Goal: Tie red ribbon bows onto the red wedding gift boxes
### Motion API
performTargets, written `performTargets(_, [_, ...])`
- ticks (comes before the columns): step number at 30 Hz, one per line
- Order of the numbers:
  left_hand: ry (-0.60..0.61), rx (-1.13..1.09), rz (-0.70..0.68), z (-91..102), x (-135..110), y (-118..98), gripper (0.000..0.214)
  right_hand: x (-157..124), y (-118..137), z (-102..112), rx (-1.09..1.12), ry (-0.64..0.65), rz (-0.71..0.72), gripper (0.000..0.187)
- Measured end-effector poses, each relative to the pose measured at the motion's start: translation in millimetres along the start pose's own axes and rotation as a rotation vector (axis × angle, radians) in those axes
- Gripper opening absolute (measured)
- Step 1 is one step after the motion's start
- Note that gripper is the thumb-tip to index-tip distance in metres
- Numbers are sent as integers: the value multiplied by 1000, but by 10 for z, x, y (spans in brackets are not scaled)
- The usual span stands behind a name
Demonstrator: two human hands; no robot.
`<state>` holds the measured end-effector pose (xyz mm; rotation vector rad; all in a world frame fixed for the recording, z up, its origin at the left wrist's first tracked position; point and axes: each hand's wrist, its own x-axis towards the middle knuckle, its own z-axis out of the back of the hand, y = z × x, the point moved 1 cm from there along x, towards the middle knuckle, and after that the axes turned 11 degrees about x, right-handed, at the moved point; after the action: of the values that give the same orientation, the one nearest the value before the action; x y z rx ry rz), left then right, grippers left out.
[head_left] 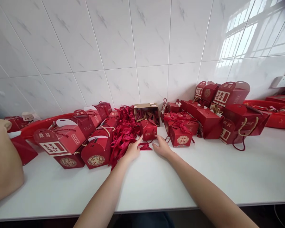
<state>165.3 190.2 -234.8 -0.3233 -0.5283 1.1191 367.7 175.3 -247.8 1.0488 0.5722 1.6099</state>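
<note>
A small red gift box (148,130) with a peaked top stands in the middle, held at its lower sides between my two hands. My left hand (133,150) is at its left lower corner, index finger reaching along the side. At the right lower corner, the fingertips of my right hand (163,147) touch the box, with the thumb apart. A flat piece of dark red ribbon (145,146) lies in front of the box, between the hands. Beside my left hand spreads a heap of red ribbons (123,131). My far fingers are partly hidden.
Behind the box stands an open cardboard box (135,114) holding ribbon pieces. Red gift boxes (97,152) line the left; more gift boxes (210,122) stack at the right. A red basin (280,117) sits far right. Another person's arm (6,161) rests at left; fingers show far right.
</note>
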Motion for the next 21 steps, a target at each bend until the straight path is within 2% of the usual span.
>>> performTargets(4, [43,23,-71,14,-87,-109,69,10,-30,18,92,-157,-72,26])
performTargets(7, [45,79,-67,9,-107,-176,66,15,-20,15,143,-241,-107,23])
performTargets(10, [20,190,12,35,-91,-149,51,-12,2,32,206,-303,-144,29])
performTargets(13, [-43,327,169,123,-73,-20,34,-41,31,79,286,-379,-165,35])
performTargets(17, [-121,441,314,259,-81,120,28,-46,119,158,368,-493,-107,29])
performTargets(21, [-154,489,320,316,-89,51,21,-79,292,235,377,-615,36,28])
